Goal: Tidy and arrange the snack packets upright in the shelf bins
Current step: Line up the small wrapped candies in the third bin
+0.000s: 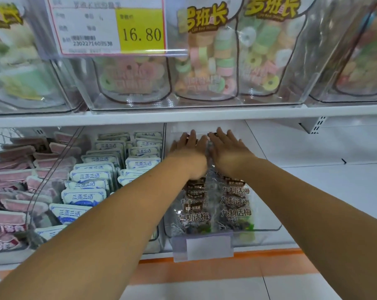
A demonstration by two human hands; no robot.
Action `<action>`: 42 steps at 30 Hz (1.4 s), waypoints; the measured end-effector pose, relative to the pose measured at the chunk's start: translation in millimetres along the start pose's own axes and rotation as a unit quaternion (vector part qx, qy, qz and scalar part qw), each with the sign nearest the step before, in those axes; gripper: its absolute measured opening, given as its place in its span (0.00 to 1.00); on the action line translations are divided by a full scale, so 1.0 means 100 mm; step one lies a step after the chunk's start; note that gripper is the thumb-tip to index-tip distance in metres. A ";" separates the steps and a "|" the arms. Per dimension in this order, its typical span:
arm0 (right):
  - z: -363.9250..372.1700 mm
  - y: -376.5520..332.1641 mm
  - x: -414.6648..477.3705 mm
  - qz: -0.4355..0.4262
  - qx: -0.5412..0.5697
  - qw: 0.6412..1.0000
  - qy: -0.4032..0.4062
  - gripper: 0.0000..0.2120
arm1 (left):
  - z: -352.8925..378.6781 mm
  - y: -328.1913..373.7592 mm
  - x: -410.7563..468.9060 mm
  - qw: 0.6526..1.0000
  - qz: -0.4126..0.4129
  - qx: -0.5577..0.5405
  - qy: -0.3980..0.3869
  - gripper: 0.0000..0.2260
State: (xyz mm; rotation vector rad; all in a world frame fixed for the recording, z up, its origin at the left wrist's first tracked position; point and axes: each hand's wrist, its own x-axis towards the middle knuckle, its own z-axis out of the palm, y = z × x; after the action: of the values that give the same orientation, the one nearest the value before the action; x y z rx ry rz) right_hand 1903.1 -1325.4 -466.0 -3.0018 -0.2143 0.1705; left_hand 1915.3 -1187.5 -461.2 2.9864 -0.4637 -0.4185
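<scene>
We face white metal store shelving above a pale tiled floor with an orange stripe. On the upper shelf, tall clear plastic bins hold transparent bags of pastel ring sweets with yellow lettering. A white and yellow price card reading 16.80 hangs in front of them.

On the lower shelf, three clear bins sit side by side. The left bin holds pink and white snack packets lying at mixed angles. The middle bin holds white and blue snack packets standing in two rows. The right bin holds dark plum snack packets with brown lettering, standing in two rows from front to back. A clear label holder with a blank white card is fixed to its front.

Our forearms cover the middle of the plum rows and some of the white and blue packets. The upper bins are cut off at the top edge and the left bin at the left edge. The small print on the price card is too blurred to read.

Both arms reach forward into the right bin. The left hand and right hand lie side by side, almost touching, palms down. Their fingers are straight and spread, resting on the tops of the rearmost plum packets and gripping nothing that we can see. The fingertips point toward the back of the bin.
</scene>
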 end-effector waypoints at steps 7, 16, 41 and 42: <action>-0.01 0.00 -0.06 0.014 -0.001 1.000 0.000 0.25 | -0.03 -0.03 -0.02 1.000 0.000 -0.017 -0.012 0.29; 0.08 -0.06 -0.44 0.014 -0.040 0.999 -0.029 0.30 | -0.27 -0.09 -0.75 0.987 0.102 0.071 0.106 0.28; 0.01 -1.81 -0.97 -0.181 -0.161 0.970 0.001 0.32 | 0.25 -1.84 -2.16 0.988 0.014 0.017 0.156 0.40; 0.05 -1.80 -0.94 -0.173 -0.195 0.965 -0.011 0.32 | 0.25 -1.85 -2.15 0.987 0.011 0.013 0.158 0.39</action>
State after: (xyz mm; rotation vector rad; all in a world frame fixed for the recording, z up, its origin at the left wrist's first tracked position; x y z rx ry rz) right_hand 1786.0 -1162.0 -437.1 -3.2742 -0.8603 0.1399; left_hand 1764.1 -946.6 -455.0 2.9883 -0.4710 0.0650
